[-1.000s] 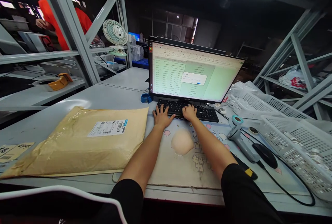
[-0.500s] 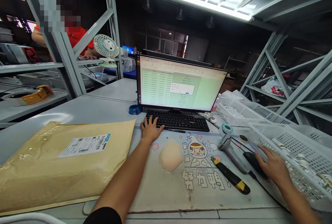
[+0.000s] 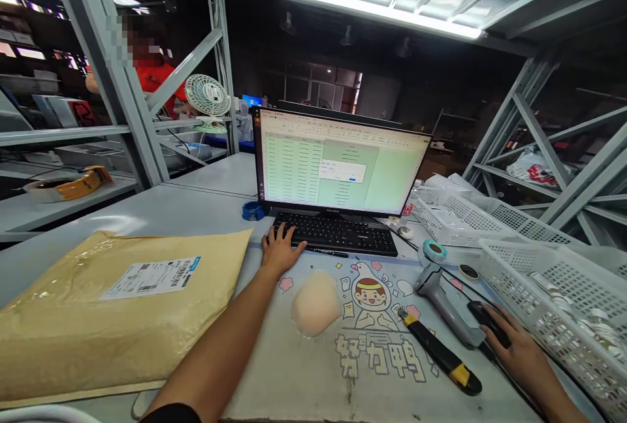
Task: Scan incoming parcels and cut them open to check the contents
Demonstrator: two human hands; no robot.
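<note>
My left hand (image 3: 280, 254) rests with fingers spread on the left end of the black keyboard (image 3: 343, 235). At the right, my right hand (image 3: 519, 348) lies over a black computer mouse (image 3: 490, 324), fingers curved along it. Behind the keyboard stands a monitor (image 3: 294, 168) showing a table of rows, with a small white dialog box in the middle. A grey handheld scanner (image 3: 453, 311) lies just left of the mouse. Nearer to me is a black and yellow utility knife (image 3: 438, 351). Left of my forearm lies a yellow padded parcel (image 3: 122, 325) with a white label (image 3: 151, 277).
White plastic baskets (image 3: 524, 266) line the right side, the nearest holding small bottles. A pale rounded pad (image 3: 317, 303) lies on the printed desk mat (image 3: 294, 377). Blue tape (image 3: 253, 211) sits left of the keyboard. Beyond the shelf frame are a fan (image 3: 208, 95) and a person in red.
My right hand has settled lower over the mouse, its fingers now nearer to it. My left hand stays on the keyboard. The view has shifted slightly.
</note>
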